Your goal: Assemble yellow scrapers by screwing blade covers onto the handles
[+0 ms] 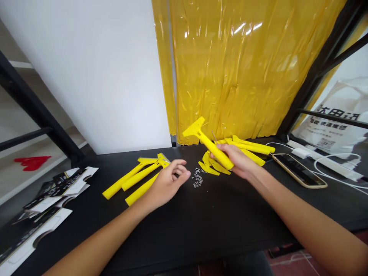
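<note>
My right hand (pixel 237 159) is closed around the handle of a yellow plastic scraper (pixel 214 147), raised above the table with its wide head up and to the left. A thin metal rod (pixel 214 136) shows just above that hand; I cannot tell what it belongs to. Loosely curled, my left hand (pixel 171 180) hovers beside small screws and nuts (pixel 197 178), its fingers apart and nothing visible in them. Partly under it lie yellow scrapers (pixel 138 176), at least two with metal edges. Flat yellow plates (pixel 214 165) lie below the held scraper.
More yellow scraper handles (pixel 253 147) lie behind my right hand. At the right are a phone (pixel 299 170), a power strip (pixel 324 159) with white cables and a white bag (pixel 336 115). Printed cardboard pieces (pixel 54 199) lie left on the black table (pixel 184 234). Yellow plastic sheeting (pixel 230 76) hangs behind.
</note>
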Demonstrator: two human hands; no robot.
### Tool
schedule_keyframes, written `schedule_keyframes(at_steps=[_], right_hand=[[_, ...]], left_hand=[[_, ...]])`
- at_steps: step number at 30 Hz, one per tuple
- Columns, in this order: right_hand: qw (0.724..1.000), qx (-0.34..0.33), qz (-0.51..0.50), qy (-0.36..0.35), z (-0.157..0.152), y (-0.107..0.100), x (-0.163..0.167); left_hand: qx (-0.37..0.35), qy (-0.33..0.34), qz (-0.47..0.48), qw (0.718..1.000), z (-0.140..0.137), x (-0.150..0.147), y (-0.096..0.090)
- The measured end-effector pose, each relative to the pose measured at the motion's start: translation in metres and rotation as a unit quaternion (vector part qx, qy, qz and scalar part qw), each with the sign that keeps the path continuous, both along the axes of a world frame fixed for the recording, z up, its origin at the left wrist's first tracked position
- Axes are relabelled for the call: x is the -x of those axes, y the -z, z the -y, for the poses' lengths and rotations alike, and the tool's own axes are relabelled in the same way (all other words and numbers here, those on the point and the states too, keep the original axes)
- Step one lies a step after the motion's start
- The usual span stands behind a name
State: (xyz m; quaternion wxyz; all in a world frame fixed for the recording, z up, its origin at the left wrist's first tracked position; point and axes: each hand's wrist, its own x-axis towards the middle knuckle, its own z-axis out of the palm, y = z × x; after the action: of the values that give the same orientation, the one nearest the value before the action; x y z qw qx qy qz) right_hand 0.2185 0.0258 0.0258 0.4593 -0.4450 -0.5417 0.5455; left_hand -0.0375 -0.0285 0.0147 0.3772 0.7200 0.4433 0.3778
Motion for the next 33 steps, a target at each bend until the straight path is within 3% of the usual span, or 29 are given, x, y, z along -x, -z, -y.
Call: schedule_keyframes(at_steps=[4,9,11,14,16,18,19,20,22,25,30,32,33], right_hand=[[0.993,0.026,-0.057,-0.098,0.034,0.010,0.043],[0.983,0.027,-0.002,-0.181,0.052,0.022,0.061],[0.988,0.013,0.054,-0.146,0.044,0.021,0.053],[0.979,-0.097,0.181,-0.004,0.022,0.012,0.026],[0.913,-0.201,0.349,0.062,0.006,0.003,0.002],[0.815,-0.177,0.542,0.105,-0.005,-0.004,-0.018],[0.779,-0.151,0.599,0.105,-0.009,-0.006,-0.025],[0.753,-0.125,0.638,0.099,-0.012,-0.007,-0.030],[0.727,-0.087,0.676,0.081,-0.015,-0.005,-0.034],[0.718,-0.071,0.689,0.070,-0.017,0.002,-0.031],[0.722,-0.085,0.681,0.088,-0.020,0.006,-0.032],[0.746,-0.107,0.651,0.096,-0.019,0.003,-0.034],[0.775,-0.122,0.615,0.084,-0.017,0.000,-0.035]], left_hand=[[0.151,0.074,0.226,0.960,0.007,-0.008,-0.004],[0.186,0.050,0.340,0.920,0.004,-0.005,-0.010],[0.194,0.021,0.348,0.917,0.002,-0.003,-0.012],[0.210,-0.022,0.350,0.912,0.002,-0.002,-0.017],[0.226,-0.020,0.331,0.916,0.004,-0.003,-0.020],[0.241,-0.005,0.302,0.922,0.007,-0.005,-0.021],[0.249,0.002,0.288,0.925,0.009,-0.005,-0.020],[0.255,0.005,0.276,0.927,0.011,-0.006,-0.019],[0.266,0.000,0.257,0.929,0.013,-0.007,-0.015],[0.275,0.001,0.223,0.935,0.016,-0.008,-0.010],[0.294,0.066,0.152,0.941,0.019,-0.011,-0.002],[0.299,0.095,0.140,0.939,0.020,-0.013,0.002],[0.298,0.107,0.136,0.939,0.021,-0.014,0.004]])
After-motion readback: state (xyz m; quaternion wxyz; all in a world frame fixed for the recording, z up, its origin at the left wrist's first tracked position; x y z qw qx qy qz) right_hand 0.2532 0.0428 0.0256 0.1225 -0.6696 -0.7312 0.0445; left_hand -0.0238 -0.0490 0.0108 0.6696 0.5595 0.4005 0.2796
